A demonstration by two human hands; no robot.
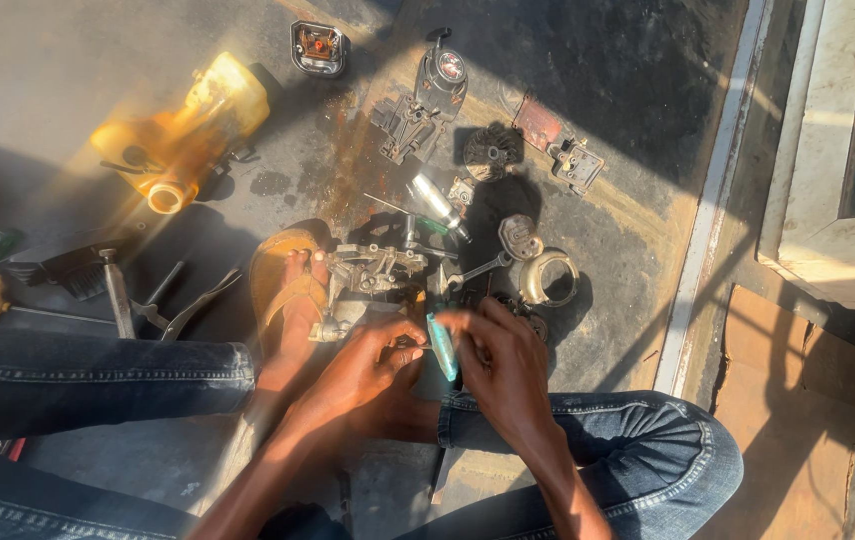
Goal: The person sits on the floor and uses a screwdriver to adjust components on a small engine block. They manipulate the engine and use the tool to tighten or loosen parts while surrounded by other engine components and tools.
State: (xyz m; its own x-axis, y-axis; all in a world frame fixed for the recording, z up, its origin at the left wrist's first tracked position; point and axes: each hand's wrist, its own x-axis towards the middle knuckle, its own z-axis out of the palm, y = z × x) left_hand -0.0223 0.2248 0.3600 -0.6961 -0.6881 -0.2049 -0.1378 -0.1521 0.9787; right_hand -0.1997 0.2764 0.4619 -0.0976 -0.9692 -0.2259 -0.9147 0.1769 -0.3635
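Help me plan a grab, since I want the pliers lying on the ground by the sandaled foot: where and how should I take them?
Probably grip the pliers by the two handles, which splay toward the sandal. Come from above on that side; the jaw end lies close against the hammer, leaving less room there.

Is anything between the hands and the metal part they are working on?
Nothing visible. The left hand rests on the metal part, and the right hand holds a teal-handled screwdriver beside it.
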